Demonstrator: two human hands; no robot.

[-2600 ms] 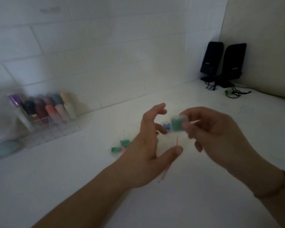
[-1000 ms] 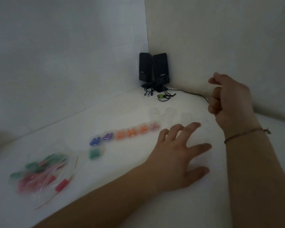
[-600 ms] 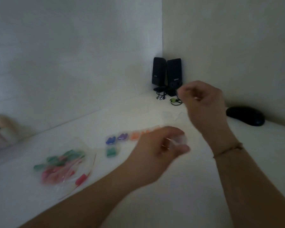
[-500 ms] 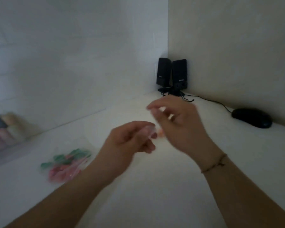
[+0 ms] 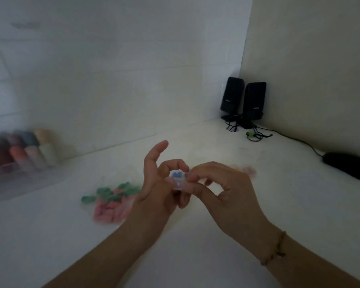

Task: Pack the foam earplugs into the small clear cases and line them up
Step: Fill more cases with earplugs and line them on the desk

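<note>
Above the white table, both hands meet on a small clear case (image 5: 179, 183). My left hand (image 5: 158, 192) pinches its left side, with the index finger sticking up. My right hand (image 5: 222, 190) pinches its right side with thumb and fingertips. Behind the case a filled case with blue earplugs (image 5: 176, 174) shows between my fingers. A clear bag of green and pink foam earplugs (image 5: 110, 199) lies left of my hands. A blurred pinkish filled case (image 5: 248, 170) peeks out beyond my right hand; the rest of the row is hidden.
Two black speakers (image 5: 243, 102) with cables stand in the back corner. A black mouse (image 5: 348, 165) lies at the far right. A clear organiser with several coloured bottles (image 5: 23, 154) stands at the left by the tiled wall.
My left hand picked a clear case from the right side of the table. Both hands came together over the middle and now hold it. The view swung back left.
</note>
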